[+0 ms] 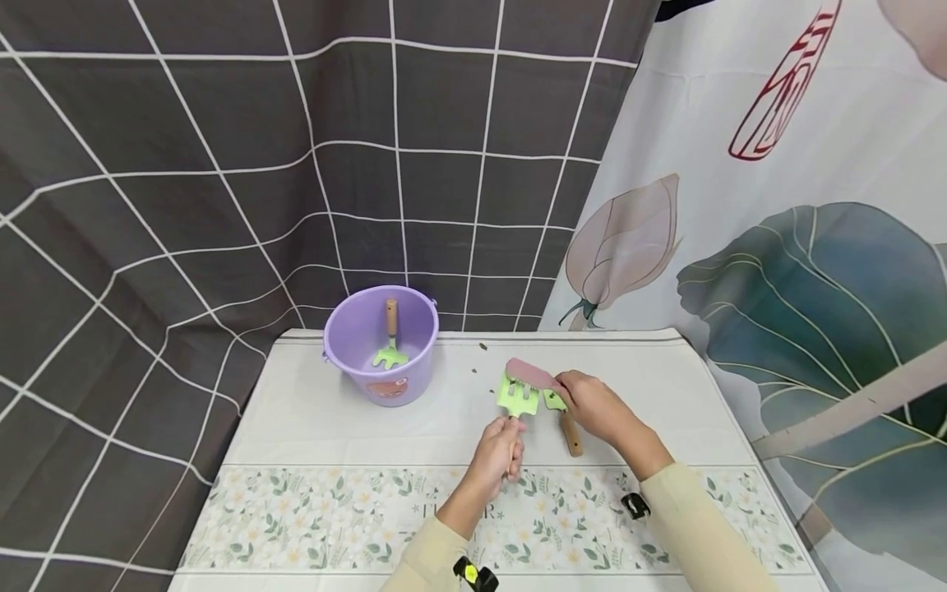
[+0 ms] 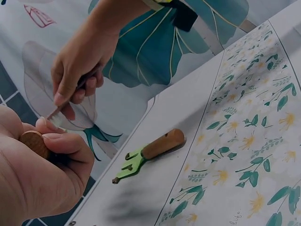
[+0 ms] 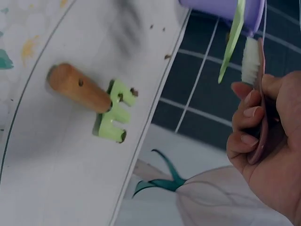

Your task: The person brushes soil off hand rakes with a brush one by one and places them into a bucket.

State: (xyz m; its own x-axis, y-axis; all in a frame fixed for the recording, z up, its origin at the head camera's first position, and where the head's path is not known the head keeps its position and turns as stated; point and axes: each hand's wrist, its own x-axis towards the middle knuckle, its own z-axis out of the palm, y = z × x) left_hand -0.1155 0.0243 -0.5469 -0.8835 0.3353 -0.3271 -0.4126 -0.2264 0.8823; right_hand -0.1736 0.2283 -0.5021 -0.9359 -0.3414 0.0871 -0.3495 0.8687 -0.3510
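Note:
My left hand grips the wooden handle of a small green garden rake, its tines pointing away from me. In the left wrist view the round handle end pokes out of the fist. My right hand holds a pink brush by its handle. Its white bristles face the rake's head in the right wrist view; whether they touch I cannot tell. A second green rake lies on the table below the hands, with brown dirt on its tines.
A purple bucket stands at the back left of the table, with another green rake leaning inside it. Brown crumbs lie scattered near the back edge. A dark checked curtain hangs behind, a printed white one to the right.

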